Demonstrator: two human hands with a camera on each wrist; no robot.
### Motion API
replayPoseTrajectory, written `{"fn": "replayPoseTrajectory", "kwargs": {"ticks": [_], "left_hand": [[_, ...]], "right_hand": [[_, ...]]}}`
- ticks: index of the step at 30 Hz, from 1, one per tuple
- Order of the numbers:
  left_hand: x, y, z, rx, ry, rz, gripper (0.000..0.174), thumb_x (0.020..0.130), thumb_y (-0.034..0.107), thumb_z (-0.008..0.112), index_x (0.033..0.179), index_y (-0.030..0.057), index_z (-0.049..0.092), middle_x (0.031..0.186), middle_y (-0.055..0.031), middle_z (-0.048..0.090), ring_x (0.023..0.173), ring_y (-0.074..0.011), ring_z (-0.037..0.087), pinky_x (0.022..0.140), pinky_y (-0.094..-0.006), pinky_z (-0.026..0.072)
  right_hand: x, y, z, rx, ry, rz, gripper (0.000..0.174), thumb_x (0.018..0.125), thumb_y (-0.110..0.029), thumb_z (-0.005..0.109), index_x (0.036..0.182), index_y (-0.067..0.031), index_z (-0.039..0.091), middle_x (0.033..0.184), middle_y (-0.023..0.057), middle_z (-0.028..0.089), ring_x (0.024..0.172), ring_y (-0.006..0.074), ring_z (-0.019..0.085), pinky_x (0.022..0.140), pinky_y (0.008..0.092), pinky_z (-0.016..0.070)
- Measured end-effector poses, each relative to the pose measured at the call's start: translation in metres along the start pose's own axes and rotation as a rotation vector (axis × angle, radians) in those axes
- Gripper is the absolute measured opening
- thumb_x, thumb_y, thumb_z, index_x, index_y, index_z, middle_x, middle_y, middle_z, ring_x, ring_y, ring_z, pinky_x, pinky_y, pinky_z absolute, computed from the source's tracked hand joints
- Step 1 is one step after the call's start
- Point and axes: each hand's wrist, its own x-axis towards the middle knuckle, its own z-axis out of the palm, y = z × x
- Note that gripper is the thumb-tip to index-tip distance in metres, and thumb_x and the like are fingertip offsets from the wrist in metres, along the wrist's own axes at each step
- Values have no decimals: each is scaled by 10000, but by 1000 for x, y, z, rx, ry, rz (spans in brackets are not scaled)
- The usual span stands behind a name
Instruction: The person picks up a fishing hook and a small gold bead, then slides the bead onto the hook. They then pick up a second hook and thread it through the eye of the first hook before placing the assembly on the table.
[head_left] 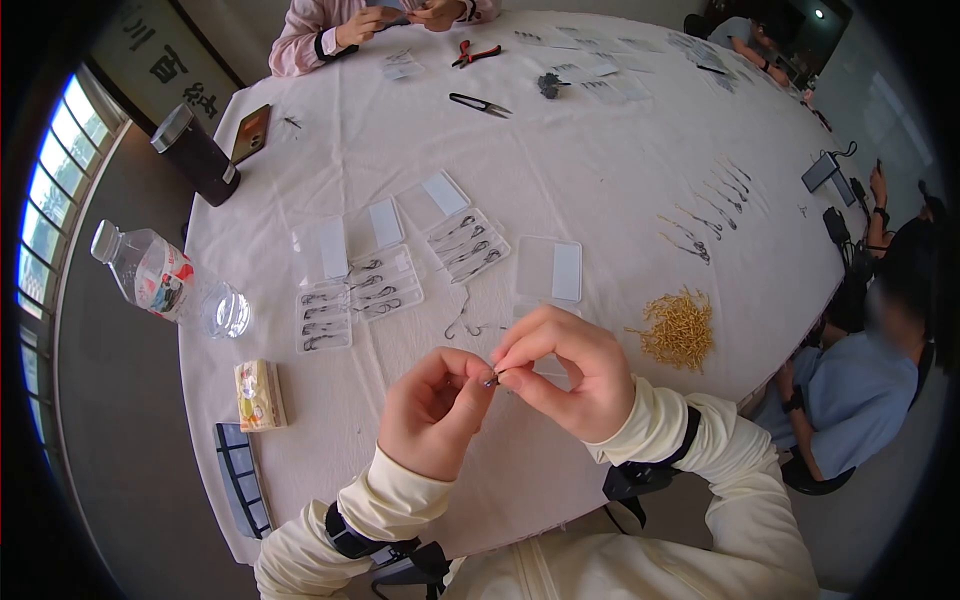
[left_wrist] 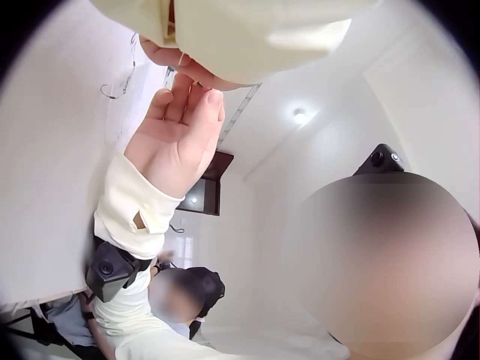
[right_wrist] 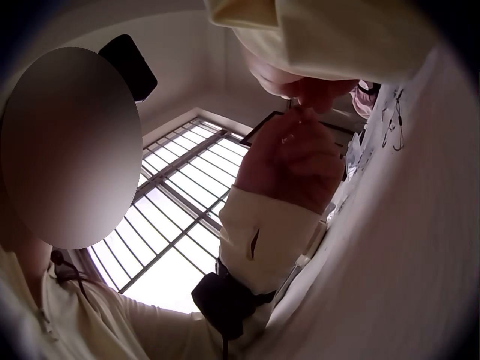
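Note:
In the head view my left hand (head_left: 435,405) and right hand (head_left: 575,375) meet fingertip to fingertip above the near part of the table. Between them they pinch a small dark metal piece (head_left: 491,381), mostly covered by the fingers; its kind I cannot tell. The right wrist view shows the left hand (right_wrist: 292,161) with thumb and forefinger together. Just beyond the hands, a dark fishing hook rig (head_left: 458,318) lies on the cloth. Near it is an open clear plastic box (head_left: 552,270) with a white label, partly behind the right hand.
Clear boxes of hooks (head_left: 325,318) lie left of centre. A gold pile of small metal pieces (head_left: 678,330) and a row of hook rigs (head_left: 715,215) lie right. A water bottle (head_left: 150,270), dark flask (head_left: 195,155), tissue pack (head_left: 260,395), scissors (head_left: 480,104) and pliers (head_left: 475,54) surround them.

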Motion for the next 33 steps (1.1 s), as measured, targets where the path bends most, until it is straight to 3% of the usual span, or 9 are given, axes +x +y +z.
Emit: {"fn": "replayPoseTrajectory", "kwargs": {"ticks": [1,5,8,14,16,17,19,28,33], "left_hand": [[-1,1,1,74,32,60,92,948,84,590,939,-7,576,757,26,556,646,-30,485,580,-184,395],[-1,0,4,198,89,160,94,938,89,599,917,8,558,750,16,548,617,-37,459,548,-192,374],[-1,1,2,211,86,190,85,925,51,613,940,-23,574,809,14,600,695,-21,531,617,-172,421],[1,-2,0,304,94,254,72,908,32,620,922,-24,577,808,-4,612,667,-26,533,595,-183,426],[2,-4,0,366,102,318,60,892,13,626,911,-21,581,794,-20,615,648,-35,530,572,-194,424],[3,-5,-1,366,102,318,60,892,13,626,911,-21,581,794,-20,615,648,-35,530,572,-194,424],[4,-7,-1,466,114,458,52,863,-18,637,885,-14,590,774,-40,604,617,-62,533,553,-204,421],[6,6,2,823,97,762,158,796,-96,651,898,25,645,775,-81,545,595,-167,567,534,-272,468],[8,7,0,820,49,769,155,799,-98,644,897,23,651,794,-87,549,619,-173,577,550,-282,478]], "right_hand": [[-1,0,1,35,13,40,110,833,31,660,911,-30,612,907,74,648,740,133,603,672,253,490],[-4,0,0,70,36,104,114,832,43,647,923,-14,608,946,107,688,780,146,656,716,258,522],[-4,0,-2,52,35,121,112,824,48,645,917,-4,609,935,109,701,778,145,675,718,260,537],[0,-6,-6,-202,22,-39,169,765,42,713,883,-16,607,910,87,697,744,182,678,667,275,546],[2,-4,-7,-380,23,-238,210,727,24,752,869,-34,609,895,65,691,718,206,668,642,289,536],[2,-4,-7,-379,23,-238,210,727,24,752,869,-34,609,895,65,691,718,206,668,642,289,536],[2,-5,-7,-459,28,-288,217,713,-2,770,855,-53,614,874,47,684,696,205,656,620,294,518],[2,-8,-14,-481,-16,-266,245,671,3,814,849,-54,656,850,68,709,651,192,657,586,285,492],[4,-6,-15,-449,7,-252,193,712,-71,805,797,-74,632,762,17,665,624,192,626,573,294,480]]}}
